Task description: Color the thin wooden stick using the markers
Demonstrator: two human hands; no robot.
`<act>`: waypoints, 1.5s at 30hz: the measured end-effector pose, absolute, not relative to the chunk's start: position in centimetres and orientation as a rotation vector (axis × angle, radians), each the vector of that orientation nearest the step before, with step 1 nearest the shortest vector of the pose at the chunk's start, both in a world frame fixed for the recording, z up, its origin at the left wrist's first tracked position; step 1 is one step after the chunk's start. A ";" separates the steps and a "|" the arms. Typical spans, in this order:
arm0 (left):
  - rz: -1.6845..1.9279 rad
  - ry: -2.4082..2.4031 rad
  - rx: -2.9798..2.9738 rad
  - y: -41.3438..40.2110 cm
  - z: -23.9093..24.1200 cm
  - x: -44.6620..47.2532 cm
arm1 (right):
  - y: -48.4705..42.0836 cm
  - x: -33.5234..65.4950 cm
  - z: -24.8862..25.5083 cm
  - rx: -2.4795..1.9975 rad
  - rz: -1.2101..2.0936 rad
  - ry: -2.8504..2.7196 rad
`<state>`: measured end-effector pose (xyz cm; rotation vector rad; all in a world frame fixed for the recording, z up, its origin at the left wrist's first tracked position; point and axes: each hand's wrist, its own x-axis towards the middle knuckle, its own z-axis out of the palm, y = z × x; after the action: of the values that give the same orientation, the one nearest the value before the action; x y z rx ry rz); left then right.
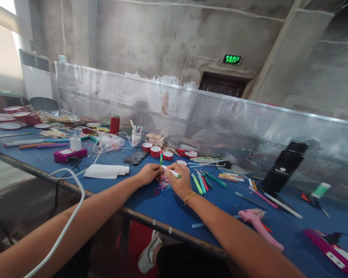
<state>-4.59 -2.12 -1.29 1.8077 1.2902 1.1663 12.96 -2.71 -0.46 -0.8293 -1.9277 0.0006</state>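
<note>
My left hand [148,174] is closed in a pinch at the foot of a thin upright strip [161,157], coloured green and red. In my right hand [180,180] is a white marker pen [173,172] with a green end, its other end pointing at the strip near my left fingertips. Whether the pen touches the strip, I cannot tell. A tangle of small multicoloured loops [164,183] lies under and between both hands. Just right of my right hand are a light green marker [196,183] and several other pens.
Behind the hands stand stacks of small red-rimmed round pieces [155,151] and a cup of pens [136,138]. White paper [106,171] lies left. Pliers [216,180], a pink glue gun [259,227] and a black stand [285,166] are right. A white cable [82,197] crosses the table's front edge.
</note>
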 end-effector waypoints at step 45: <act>1.175 1.267 1.807 -2.1 -1.5 -4.7 | -3.0 13.1 -0.3 -0.750 0.032 -1.945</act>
<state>-4.70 -2.10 -1.48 1.8075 1.2668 1.1754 13.14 -2.98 -0.28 -0.7500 -1.9451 0.0320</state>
